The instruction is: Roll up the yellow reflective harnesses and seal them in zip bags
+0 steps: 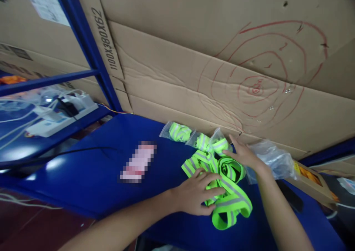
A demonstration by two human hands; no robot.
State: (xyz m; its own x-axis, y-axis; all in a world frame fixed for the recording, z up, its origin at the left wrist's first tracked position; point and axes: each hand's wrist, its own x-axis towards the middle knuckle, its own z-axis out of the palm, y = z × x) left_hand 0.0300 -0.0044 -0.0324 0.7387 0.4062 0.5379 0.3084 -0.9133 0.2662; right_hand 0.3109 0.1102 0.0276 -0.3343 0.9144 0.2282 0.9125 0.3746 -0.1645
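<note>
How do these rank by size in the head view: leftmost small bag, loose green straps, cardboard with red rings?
Largest to smallest:
cardboard with red rings
loose green straps
leftmost small bag

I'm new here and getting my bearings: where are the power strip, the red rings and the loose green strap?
Power strip (44,129): head view, white casing, near its lower-left end.
Red rings (255,90): head view, innermost mark.
Loose green strap (235,200): head view, band near its lowest loop.
</note>
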